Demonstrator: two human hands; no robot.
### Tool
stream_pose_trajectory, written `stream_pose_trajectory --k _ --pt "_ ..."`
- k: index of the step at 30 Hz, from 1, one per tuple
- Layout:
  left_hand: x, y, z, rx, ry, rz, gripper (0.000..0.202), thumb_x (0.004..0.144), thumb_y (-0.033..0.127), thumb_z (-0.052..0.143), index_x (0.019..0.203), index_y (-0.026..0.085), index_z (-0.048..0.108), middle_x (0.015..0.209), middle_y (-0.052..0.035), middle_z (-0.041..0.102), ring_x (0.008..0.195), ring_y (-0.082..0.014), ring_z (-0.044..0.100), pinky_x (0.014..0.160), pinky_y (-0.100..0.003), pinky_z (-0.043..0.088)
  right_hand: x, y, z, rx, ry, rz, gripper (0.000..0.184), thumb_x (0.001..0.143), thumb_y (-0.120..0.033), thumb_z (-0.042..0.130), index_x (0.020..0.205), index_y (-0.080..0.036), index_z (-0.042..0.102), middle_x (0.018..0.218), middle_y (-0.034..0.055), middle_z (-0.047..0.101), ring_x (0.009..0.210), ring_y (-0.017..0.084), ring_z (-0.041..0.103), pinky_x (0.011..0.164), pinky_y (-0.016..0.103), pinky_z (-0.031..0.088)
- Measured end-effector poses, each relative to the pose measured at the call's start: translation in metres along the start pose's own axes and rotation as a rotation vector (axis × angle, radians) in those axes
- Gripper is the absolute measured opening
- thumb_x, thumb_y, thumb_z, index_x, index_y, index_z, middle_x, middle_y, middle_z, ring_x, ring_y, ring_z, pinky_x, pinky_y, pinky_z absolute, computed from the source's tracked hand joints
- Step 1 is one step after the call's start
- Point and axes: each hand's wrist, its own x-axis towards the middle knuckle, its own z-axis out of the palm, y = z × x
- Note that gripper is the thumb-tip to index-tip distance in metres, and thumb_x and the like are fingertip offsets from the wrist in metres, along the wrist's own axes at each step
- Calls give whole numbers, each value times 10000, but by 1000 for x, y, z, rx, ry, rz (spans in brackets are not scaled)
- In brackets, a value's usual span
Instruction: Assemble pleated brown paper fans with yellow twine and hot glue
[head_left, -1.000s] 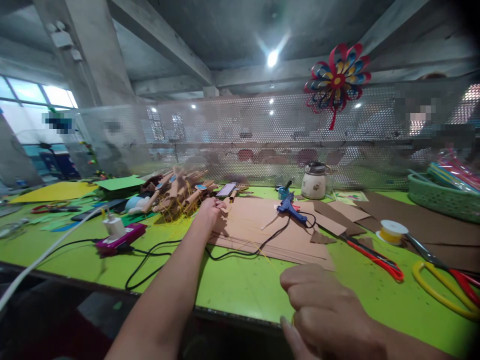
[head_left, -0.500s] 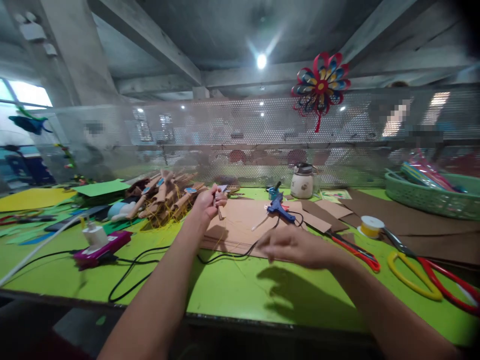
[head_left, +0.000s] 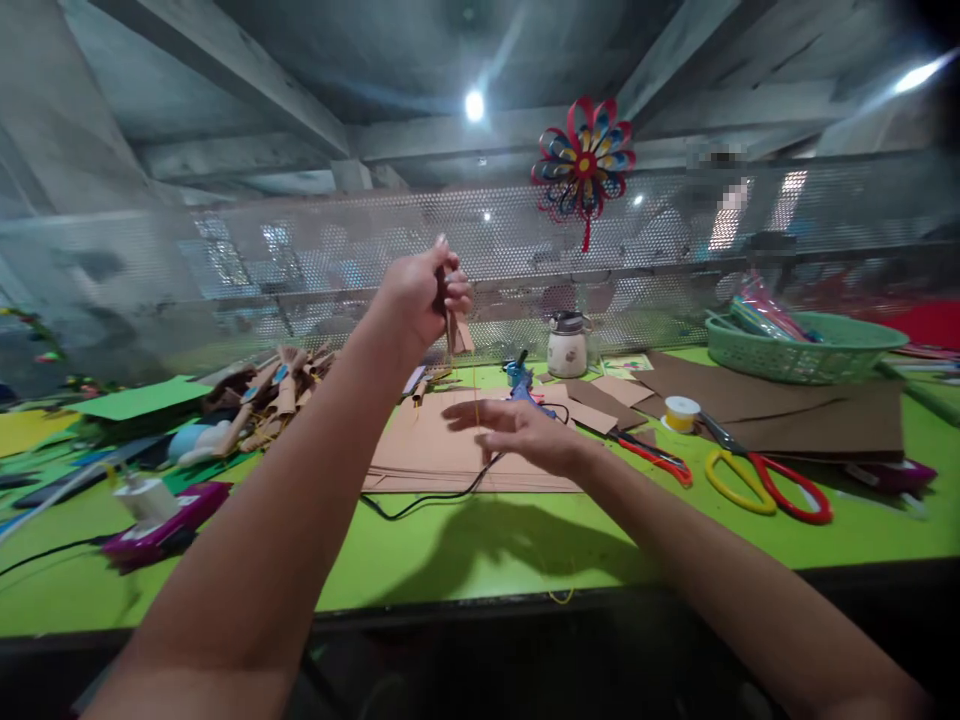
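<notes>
My left hand (head_left: 427,298) is raised above the worktable, its fingers closed round a folded piece of brown cardboard (head_left: 460,335). A thin yellow string (head_left: 475,385) hangs from near that piece down towards my right hand (head_left: 525,432). Lower and to the right, the right hand has its fingers stretched out and apart, beside the string; whether it touches the string I cannot tell. Under both hands lies a stack of tan cardboard sheets (head_left: 405,450). Just behind the right hand is a blue glue gun (head_left: 523,390), partly covered by it.
Large scissors with red and yellow handles (head_left: 750,485), smaller red-handled scissors (head_left: 652,455) and a spool of yellow string (head_left: 681,414) lie to the right. Rolled cardboard pieces (head_left: 289,385) are heaped left. A purple power strip (head_left: 165,525), jar (head_left: 567,345) and green basket (head_left: 810,345) stand around.
My left hand has risen with the cardboard piece. My right hand has moved up and left towards the hanging string. The view has turned to the right.
</notes>
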Motion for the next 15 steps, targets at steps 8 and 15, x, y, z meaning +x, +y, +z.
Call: stream_pose_trajectory --k 8,15 --pt "19 30 -12 62 223 170 341 940 381 399 662 183 404 524 49 268 434 -61 280 388 -154 181 -17 7 -2 324 -223 257 401 870 -430 550 1109 -114 607 941 145 693 773 199 679 510 235 460" --pt "32 42 -51 -23 343 221 323 963 270 310 645 224 338 512 24 239 545 -136 202 480 -251 141 -40 -7 0 304 -42 387 522 865 -554 484 1066 -96 632 907 148 696 613 134 619 367 177 279"
